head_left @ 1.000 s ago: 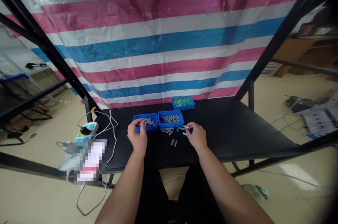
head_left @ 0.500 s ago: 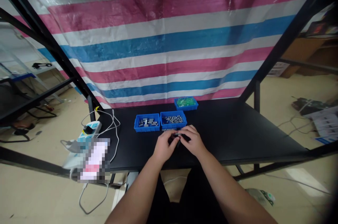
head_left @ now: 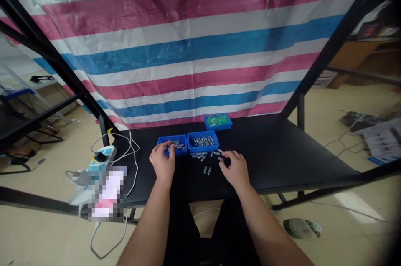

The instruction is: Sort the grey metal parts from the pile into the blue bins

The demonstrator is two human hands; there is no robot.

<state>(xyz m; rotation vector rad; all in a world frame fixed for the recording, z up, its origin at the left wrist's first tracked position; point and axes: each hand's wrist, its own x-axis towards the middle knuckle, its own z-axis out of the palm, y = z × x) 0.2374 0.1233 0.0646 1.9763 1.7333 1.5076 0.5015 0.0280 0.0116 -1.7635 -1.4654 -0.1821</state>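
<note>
My left hand [head_left: 163, 162] reaches over the near left part of a blue bin [head_left: 159, 152] of short metal cylinders [head_left: 179, 145]. Its thumb and fingers are curved and apart; the fingertips are partly hidden among the cylinders. My right hand [head_left: 234, 168] is low over the black table, thumb and index finger apart. Its fingertips are beside a small metal cylinder [head_left: 221, 158] at the right end of a loose group. Two more cylinders [head_left: 207, 170] lie side by side, nearer to me. Several others [head_left: 198, 155] lie along the front of the middle bin.
A second blue bin [head_left: 203, 150] holds many small shiny metal parts. Behind it, another blue bin [head_left: 218, 127] holds green pieces. On the left are a power strip [head_left: 102, 158], white cables [head_left: 135, 161] and a blurred-out phone-like object [head_left: 108, 193]. A striped sheet [head_left: 188, 57] hangs behind the table [head_left: 282, 153].
My hands were together in front of the middle bin, around a small item. They have parted: the left moved to the left bin, the right slightly right. The loose cylinders are now uncovered.
</note>
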